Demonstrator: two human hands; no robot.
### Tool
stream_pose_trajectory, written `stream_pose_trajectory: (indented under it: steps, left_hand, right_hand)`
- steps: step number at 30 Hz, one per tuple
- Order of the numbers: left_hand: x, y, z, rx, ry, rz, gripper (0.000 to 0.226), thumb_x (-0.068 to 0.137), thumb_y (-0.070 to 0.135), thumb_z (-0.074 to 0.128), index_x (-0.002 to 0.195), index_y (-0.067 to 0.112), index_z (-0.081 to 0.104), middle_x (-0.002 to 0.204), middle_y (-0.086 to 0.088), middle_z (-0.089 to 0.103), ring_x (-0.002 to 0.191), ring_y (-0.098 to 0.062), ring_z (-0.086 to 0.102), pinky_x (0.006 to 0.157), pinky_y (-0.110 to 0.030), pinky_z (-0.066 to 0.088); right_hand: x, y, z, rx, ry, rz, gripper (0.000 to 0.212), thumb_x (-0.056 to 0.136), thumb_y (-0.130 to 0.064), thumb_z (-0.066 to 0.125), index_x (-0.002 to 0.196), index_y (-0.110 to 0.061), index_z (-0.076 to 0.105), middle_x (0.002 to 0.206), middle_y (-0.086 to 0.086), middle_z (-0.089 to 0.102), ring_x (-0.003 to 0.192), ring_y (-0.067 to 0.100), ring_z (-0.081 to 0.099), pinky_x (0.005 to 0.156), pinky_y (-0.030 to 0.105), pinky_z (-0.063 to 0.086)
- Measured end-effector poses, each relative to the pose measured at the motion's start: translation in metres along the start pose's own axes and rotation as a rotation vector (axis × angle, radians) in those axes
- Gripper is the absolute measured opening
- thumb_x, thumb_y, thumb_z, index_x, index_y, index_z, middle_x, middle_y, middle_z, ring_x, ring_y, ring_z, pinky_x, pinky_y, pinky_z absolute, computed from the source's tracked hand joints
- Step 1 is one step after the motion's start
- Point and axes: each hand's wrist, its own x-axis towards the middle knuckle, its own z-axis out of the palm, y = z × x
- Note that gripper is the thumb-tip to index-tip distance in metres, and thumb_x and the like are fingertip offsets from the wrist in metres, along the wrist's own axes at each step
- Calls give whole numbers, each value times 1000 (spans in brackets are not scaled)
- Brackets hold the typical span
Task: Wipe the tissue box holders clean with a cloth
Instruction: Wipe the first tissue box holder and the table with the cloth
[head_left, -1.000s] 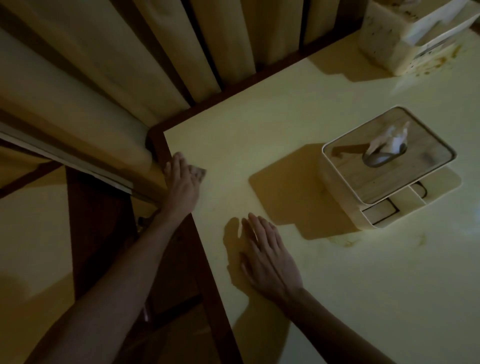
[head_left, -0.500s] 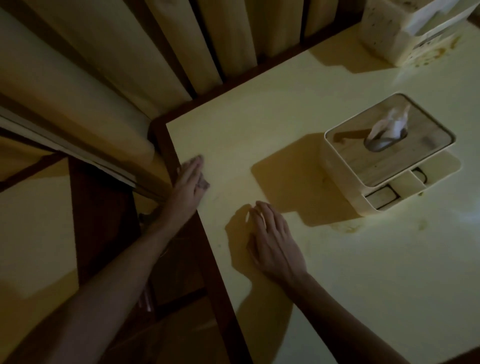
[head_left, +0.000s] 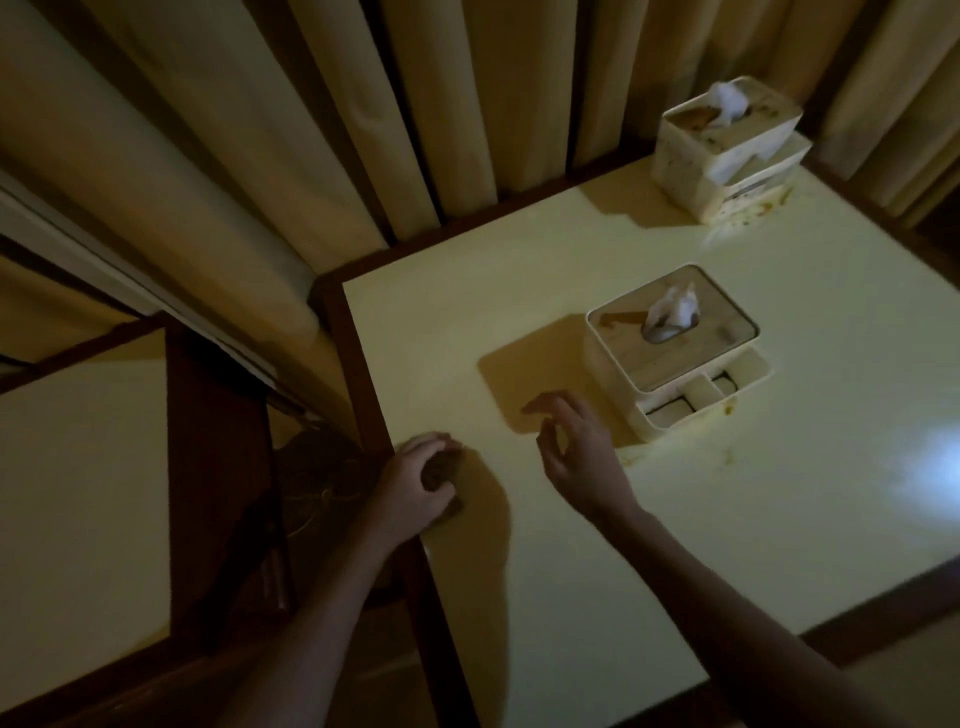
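Two cream tissue box holders stand on a pale yellow table (head_left: 779, 519). The near holder (head_left: 675, 358) has a wooden lid with a brown smear, a tissue sticking up and small front compartments. The far holder (head_left: 727, 150) at the back right is stained brown. My left hand (head_left: 410, 488) lies at the table's left edge, fingers curled around a small dark wad that looks like the cloth (head_left: 441, 470). My right hand (head_left: 582, 457) hovers just above the table, fingers apart and bent, a short way in front and left of the near holder.
Heavy curtains (head_left: 311, 130) hang close behind the table's back and left edges. Brown stains (head_left: 769, 202) mark the tabletop by the far holder and near the closer one's front. A dark wooden chair (head_left: 223, 467) and another pale table (head_left: 78, 493) stand to the left.
My left hand went from lying flat at the table edge to curling around the wad. My right hand lifted off the table with bent fingers. The view pulled back, showing the far holder.
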Motion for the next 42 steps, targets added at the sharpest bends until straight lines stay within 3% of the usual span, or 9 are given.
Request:
stream_pose_trajectory:
  steps: [4,9,13,16,19,22,28,38,42]
  left_hand:
    - [17,57,5,-67,136,-6,43,89,18,61,130,22,52,135,7,47,123,-9,43,101,-26,37]
    - [50,132,38,-171,46,14,67,82,35,71,141,20,43,139,3,51,120,-12,52,99,-30,44]
    - [66,170,72,-209,12,-47,94,75,50,73,150,22,22,154,1,30,131,-17,44,103,-35,43]
    - [70,182,88,-227,25,-119,110,67,58,75,152,26,14,153,1,33,131,-16,44,103,-38,44]
    - [72,187,99,-302,72,-152,113,64,55,79,152,28,13,148,4,41,128,-14,48,102,-38,46]
    - [73,190,106,-341,130,-171,111,65,48,82,152,26,15,149,4,38,132,-18,43,106,-38,41]
    - [73,193,111,-370,166,-166,112,66,38,84,152,27,13,140,4,50,123,-13,51,99,-34,47]
    - [74,155,26,-430,208,-126,119,44,66,81,146,37,27,137,12,53,119,-10,55,98,-40,49]
    - [78,138,-39,-521,320,-155,88,65,20,87,140,16,41,130,10,51,120,-12,52,91,-21,49]
  right_hand:
    - [28,12,-78,-86,-2,-81,23,88,0,52,105,-12,63,114,3,55,107,11,50,92,22,43]
    - [63,51,-166,-209,-31,-89,26,87,-10,57,113,-13,60,120,8,51,114,24,45,96,33,42]
    - [81,92,-204,-345,-135,-10,68,84,-45,59,139,-13,39,135,14,39,122,31,35,103,50,36]
    - [89,112,-214,-381,-234,152,107,72,-48,76,151,-15,12,147,14,25,132,34,27,106,54,30]
    - [94,134,-217,-341,-394,254,119,66,-47,81,152,-16,6,150,14,23,135,36,27,109,51,31]
    - [92,149,-219,-261,-547,237,110,62,-51,82,149,-19,24,139,12,43,126,33,43,102,46,40]
    - [94,151,-219,-151,-501,248,67,76,-36,77,135,-21,50,124,-1,60,115,17,55,89,29,46]
    - [135,73,-184,-121,-517,118,46,75,-35,78,118,-21,65,113,-7,66,104,10,58,84,25,43]
    - [172,22,-134,-91,-514,30,46,77,-35,76,119,-21,63,111,-4,68,99,13,62,79,24,47]
